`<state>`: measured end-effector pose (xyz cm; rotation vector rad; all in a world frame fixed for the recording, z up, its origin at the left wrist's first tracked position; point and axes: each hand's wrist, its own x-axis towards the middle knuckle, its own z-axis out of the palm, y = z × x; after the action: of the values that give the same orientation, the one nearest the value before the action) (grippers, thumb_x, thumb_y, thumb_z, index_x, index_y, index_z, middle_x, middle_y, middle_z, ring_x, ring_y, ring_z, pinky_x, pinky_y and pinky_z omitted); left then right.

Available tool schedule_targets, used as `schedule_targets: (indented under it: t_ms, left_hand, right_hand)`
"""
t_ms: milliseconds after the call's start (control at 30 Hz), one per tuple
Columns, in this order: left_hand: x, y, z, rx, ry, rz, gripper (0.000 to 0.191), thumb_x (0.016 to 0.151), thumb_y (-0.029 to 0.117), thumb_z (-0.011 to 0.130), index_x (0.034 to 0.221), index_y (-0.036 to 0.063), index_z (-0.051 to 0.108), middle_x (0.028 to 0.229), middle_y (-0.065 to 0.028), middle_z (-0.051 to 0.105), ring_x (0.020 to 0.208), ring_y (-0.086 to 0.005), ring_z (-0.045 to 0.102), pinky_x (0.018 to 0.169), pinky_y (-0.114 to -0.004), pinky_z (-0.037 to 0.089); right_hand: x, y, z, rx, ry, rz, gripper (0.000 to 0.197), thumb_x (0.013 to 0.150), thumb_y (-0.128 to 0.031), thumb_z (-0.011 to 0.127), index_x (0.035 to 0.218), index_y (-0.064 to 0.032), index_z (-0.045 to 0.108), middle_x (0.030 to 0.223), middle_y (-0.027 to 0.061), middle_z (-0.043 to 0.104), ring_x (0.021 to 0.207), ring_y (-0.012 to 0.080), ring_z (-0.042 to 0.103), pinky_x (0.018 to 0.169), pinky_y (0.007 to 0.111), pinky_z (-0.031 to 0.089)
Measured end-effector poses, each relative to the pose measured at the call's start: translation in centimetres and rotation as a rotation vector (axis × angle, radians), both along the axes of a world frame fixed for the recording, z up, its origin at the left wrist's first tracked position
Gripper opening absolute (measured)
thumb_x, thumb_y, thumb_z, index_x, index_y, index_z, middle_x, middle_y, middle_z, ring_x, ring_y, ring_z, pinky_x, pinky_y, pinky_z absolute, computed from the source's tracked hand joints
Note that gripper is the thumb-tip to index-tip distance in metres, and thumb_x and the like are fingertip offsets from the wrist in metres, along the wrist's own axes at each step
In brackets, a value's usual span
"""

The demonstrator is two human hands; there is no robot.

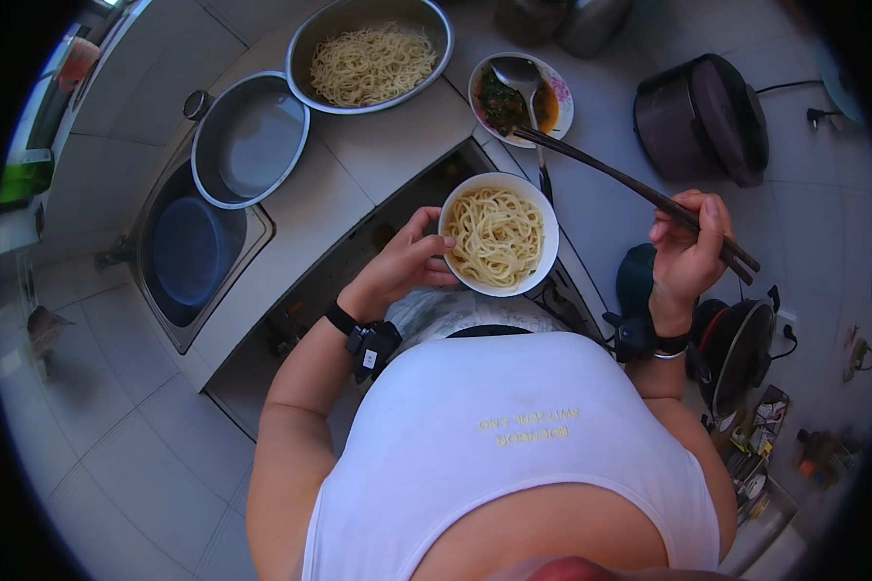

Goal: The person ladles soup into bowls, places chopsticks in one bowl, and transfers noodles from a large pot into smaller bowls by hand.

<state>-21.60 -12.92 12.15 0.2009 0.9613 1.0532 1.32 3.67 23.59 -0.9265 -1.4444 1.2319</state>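
Note:
My left hand (pixel 411 260) grips the left rim of a white bowl (pixel 551 231) that holds cooked noodles (pixel 498 236). In my right hand (pixel 690 250) is a pair of dark chopsticks (pixel 610 172), their tips pointing up and left, over the edge of a flowered plate (pixel 563 98). On that plate lie chopped greens (pixel 499 105) in reddish-orange sauce, with a metal spoon (pixel 529 83) resting in them. A large metal basin (pixel 442 62) of more noodles (pixel 374 64) stands at the top of the view.
A metal basin of clear liquid (pixel 251 141) overlaps the corner of the sink (pixel 258 243), which holds a round bluish basin (pixel 189 250). A dark rice cooker (pixel 697 120) stands at upper right. Near my right wrist are a dark green object (pixel 634 279) and a lidded pan (pixel 745 356).

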Motion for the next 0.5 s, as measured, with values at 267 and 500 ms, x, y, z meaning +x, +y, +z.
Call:
schedule_targets:
  t_ms: [267, 500]
  left_hand:
    - [12.3, 7.9, -5.8, -0.102, 0.069, -0.075, 0.049, 0.078, 0.011, 0.059, 0.117, 0.0090, 0.028, 0.100, -0.0132, 0.053, 0.078, -0.0219, 0.061, 0.071, -0.031, 0.053]
    - [20.2, 13.1, -10.9, -0.162, 0.065, 0.056, 0.056, 0.077, 0.009, 0.059, 0.119, 0.0085, 0.022, 0.104, -0.0151, 0.048, 0.083, -0.0251, 0.059, 0.071, -0.034, 0.053]
  right_hand:
    - [7.7, -0.2, -4.3, 0.315, -0.218, -0.108, 0.026, 0.091, -0.016, 0.042, 0.083, 0.0047, 0.055, 0.067, 0.0082, 0.056, 0.057, 0.0109, 0.055, 0.050, 0.019, 0.042]
    - [10.5, 0.4, -10.3, 0.449, -0.530, -0.051, 0.015, 0.086, -0.010, 0.052, 0.092, 0.0014, 0.059, 0.083, 0.0131, 0.059, 0.073, 0.0239, 0.060, 0.063, 0.029, 0.047]
